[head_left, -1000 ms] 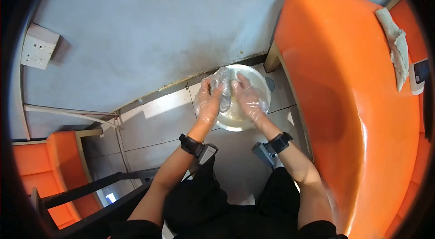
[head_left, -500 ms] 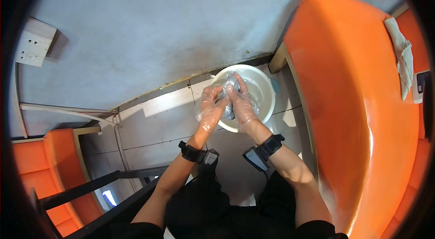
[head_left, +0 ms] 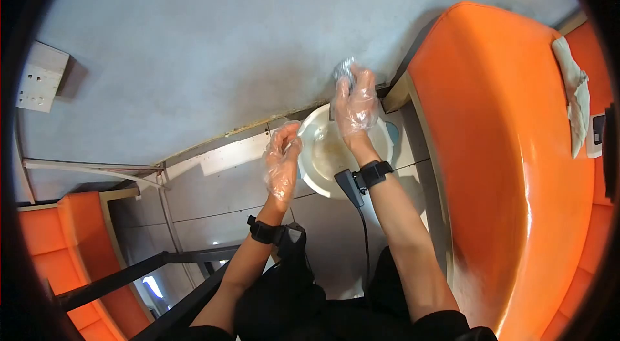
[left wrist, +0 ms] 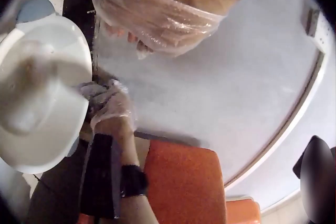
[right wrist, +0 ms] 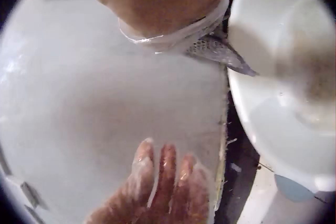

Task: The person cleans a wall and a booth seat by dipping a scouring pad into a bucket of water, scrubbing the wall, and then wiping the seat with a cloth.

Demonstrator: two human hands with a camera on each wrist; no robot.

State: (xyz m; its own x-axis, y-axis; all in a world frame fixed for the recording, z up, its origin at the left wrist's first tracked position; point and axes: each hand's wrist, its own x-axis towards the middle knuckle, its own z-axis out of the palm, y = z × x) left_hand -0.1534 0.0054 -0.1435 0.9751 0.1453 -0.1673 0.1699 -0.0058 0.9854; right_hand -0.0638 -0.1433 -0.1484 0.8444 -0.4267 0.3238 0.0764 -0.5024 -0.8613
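A patterned grey cloth (head_left: 344, 68) is in my right hand (head_left: 356, 105), up against the foot of the wall just past the basin. In the right wrist view the cloth (right wrist: 218, 53) hangs in a pointed fold beside the basin's rim. My left hand (head_left: 282, 163) holds nothing, its fingers loosely bent beside the basin's left edge. Both hands wear clear plastic gloves. The white basin (head_left: 382, 141) stands on the floor with cloudy water in it, partly covered by my right hand and wrist.
A grey wall (head_left: 226, 37) rises behind the basin. An orange padded seat (head_left: 478, 115) closes off the right side, with a pale folded cloth (head_left: 571, 95) on it. Black bars (head_left: 129, 276) stand at the lower left, and a white socket box (head_left: 40, 76) is on the wall.
Both hands were together on the cloth over the basin. The left has let go and drawn to the left, while the right has carried the cloth forward to the wall.
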